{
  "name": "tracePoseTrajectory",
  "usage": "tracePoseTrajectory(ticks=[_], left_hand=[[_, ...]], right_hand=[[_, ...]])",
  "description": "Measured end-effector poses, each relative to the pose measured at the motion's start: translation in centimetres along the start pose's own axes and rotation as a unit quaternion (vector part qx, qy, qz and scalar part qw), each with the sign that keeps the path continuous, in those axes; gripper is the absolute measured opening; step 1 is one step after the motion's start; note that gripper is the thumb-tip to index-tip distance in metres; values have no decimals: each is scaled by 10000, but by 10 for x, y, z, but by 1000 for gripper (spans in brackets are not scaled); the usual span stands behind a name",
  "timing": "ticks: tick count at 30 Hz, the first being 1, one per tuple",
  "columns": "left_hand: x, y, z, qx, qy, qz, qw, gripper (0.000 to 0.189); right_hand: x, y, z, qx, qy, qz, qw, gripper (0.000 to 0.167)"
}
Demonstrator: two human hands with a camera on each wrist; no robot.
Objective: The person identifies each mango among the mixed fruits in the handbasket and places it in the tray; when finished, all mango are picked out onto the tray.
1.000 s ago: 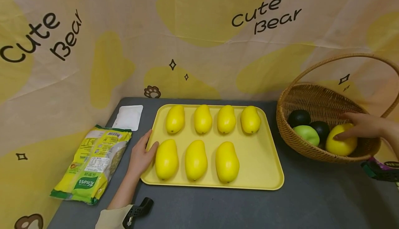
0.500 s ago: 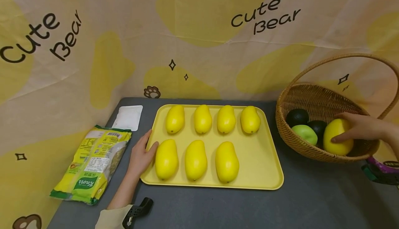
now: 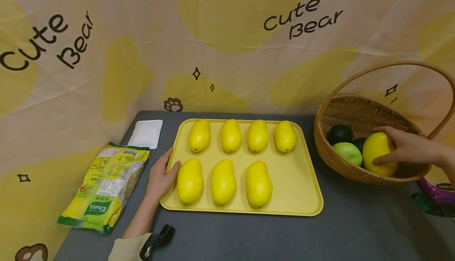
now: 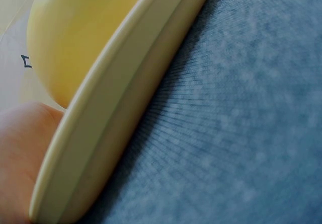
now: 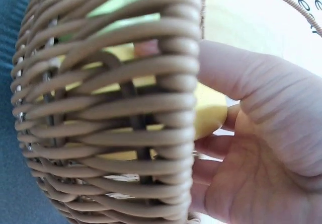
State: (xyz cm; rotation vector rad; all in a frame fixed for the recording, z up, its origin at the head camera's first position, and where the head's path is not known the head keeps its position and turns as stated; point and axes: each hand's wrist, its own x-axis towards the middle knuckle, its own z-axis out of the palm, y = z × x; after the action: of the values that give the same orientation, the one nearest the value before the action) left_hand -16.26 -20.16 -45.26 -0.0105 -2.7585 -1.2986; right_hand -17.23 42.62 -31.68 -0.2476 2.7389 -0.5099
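Observation:
My right hand [image 3: 408,145] grips a yellow mango [image 3: 378,154] inside the wicker basket [image 3: 355,109] at the right. Its thumb lies across the mango's front. In the right wrist view the basket's woven side hides much of that mango [image 5: 210,110]. Beside it are a green apple [image 3: 347,153] and dark avocados [image 3: 339,134], one partly covered. My left hand [image 3: 161,178] rests on the left edge of a yellow tray [image 3: 295,190], thumb and forefinger spread, thumb close to the nearest mango [image 3: 190,182]. Several mangoes stand on the tray in two rows, four-wide behind and three in front.
A yellow and green Knorr bag [image 3: 106,188] lies left of the tray, with a white packet [image 3: 146,134] behind it. The basket's tall handle [image 3: 391,64] arches above the right hand. A printed cloth [image 3: 227,47] hangs along the back and left.
The right hand has shifted left within the basket, bringing the mango with it and tilting it more upright. It now covers more of one avocado. The left hand stays in place.

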Motion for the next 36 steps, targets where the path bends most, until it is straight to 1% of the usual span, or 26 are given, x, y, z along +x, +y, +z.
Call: tracePoseTrajectory(ticks=[6,13,18,21,23,26,28,29,31,33,35,36], left_hand=[[-1,0,0,43,34,-21,10000,59],[-2,-2,0,54,75,14,10000,59],[-2,-2,0,12,69,9,10000,59],[-1,-2,0,18,72,36,10000,59],[-1,-2,0,21,65,51,10000,59],[0,-2,0,11,32,59,10000,59],[0,-2,0,20,20,69,10000,59],[0,-2,0,25,14,66,10000,59],[0,-2,-1,35,4,55,10000,59],[0,-2,-1,34,-9,42,10000,59],[0,-2,-1,44,-17,27,10000,59],[0,-2,-1,46,-16,24,10000,59]], right_hand=[[-1,-5,3,108,239,-2,9997,95],[-8,-21,3,589,694,39,9958,104],[-11,-34,7,1102,1197,32,9867,106],[-13,-43,10,1426,1522,175,9779,106],[-14,-48,12,1679,1727,285,9702,103],[-14,-55,17,2165,2125,362,9522,97],[-15,-60,21,2668,2328,261,9348,87],[-15,-62,23,2943,2419,194,9244,80],[-16,-67,26,3548,2560,-52,8992,67],[-17,-74,30,4229,2599,-365,8673,58],[-16,-81,34,4820,2585,-698,8343,54],[-16,-84,36,5065,2555,-837,8192,53]])
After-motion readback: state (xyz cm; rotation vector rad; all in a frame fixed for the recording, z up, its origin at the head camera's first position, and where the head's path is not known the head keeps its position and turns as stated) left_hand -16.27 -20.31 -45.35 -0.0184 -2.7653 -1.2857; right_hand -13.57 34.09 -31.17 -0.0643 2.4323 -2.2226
